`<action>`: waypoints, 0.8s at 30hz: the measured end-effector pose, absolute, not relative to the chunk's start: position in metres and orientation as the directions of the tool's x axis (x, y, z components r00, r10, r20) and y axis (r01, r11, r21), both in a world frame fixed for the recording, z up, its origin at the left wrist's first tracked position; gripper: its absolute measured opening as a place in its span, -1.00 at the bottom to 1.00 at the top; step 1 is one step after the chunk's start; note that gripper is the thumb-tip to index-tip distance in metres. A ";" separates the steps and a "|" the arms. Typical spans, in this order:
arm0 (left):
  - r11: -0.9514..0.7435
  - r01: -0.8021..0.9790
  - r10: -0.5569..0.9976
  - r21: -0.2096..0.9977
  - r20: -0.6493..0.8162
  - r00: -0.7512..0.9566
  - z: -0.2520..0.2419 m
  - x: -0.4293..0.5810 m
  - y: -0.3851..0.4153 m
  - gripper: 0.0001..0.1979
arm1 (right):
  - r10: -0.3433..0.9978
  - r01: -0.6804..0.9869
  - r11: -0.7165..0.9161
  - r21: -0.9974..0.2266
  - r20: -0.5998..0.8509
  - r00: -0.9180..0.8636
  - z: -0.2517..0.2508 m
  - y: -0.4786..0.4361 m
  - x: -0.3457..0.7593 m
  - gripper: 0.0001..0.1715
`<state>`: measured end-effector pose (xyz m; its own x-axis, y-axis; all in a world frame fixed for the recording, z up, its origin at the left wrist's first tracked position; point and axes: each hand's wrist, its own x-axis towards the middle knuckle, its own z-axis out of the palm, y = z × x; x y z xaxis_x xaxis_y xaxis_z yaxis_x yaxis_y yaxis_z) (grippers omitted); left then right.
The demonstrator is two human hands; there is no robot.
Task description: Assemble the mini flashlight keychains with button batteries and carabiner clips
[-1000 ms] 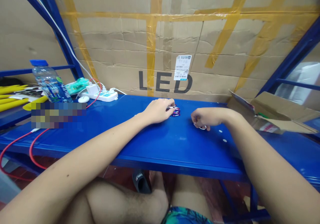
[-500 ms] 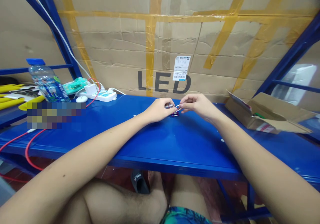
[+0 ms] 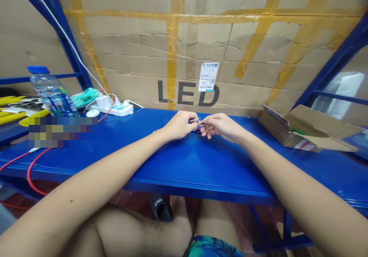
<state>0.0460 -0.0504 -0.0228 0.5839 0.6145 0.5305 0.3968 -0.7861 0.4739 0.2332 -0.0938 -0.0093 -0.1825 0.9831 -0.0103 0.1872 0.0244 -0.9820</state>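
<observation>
In the head view my left hand (image 3: 179,126) is closed around a small shiny thing (image 3: 196,121), dark and silvery, whose kind I cannot make out. Just under it a glossy purple piece (image 3: 197,130) shows near the blue tabletop; whether the two are joined is unclear. Facing it from the right, my right hand (image 3: 223,127) pinches with thumb and forefinger at the shiny thing's edge, its other fingers loosely curled. A thin pale bit shows at that pinch, too small to name.
On the left of the blue table (image 3: 184,169) stand a water bottle (image 3: 54,94), yellow-handled tools (image 3: 31,120), and a white power strip (image 3: 122,109) with cables. An open cardboard box (image 3: 299,132) lies at the right. Behind rises a large taped carton (image 3: 138,58).
My right hand has turned lower and moved slightly left, closer to my left hand. The white loop that showed between the hands is now mostly hidden. My left hand has hardly moved.
</observation>
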 end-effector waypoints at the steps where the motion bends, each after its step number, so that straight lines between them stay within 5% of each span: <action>1: -0.792 0.399 0.608 0.463 0.534 0.588 -0.023 0.046 -0.050 -0.87 | 0.985 0.173 0.030 -0.984 0.000 -0.172 -0.010 -0.093 0.232 -0.85; 11: -0.817 0.423 0.576 0.392 0.553 0.602 -0.025 0.048 -0.054 -0.86 | 0.977 0.121 0.191 -0.974 0.177 -0.115 -0.024 -0.088 0.226 -0.76; 19: -0.776 0.450 0.630 0.442 0.496 0.598 -0.027 0.050 -0.055 -0.86 | 0.953 0.394 0.304 -0.868 0.282 -0.114 -0.028 -0.083 0.230 -0.92; 24: -0.729 0.416 0.675 0.544 0.470 0.568 -0.030 0.049 -0.052 -0.85 | 0.881 0.643 0.420 -0.640 0.459 -0.119 -0.025 -0.082 0.233 -0.90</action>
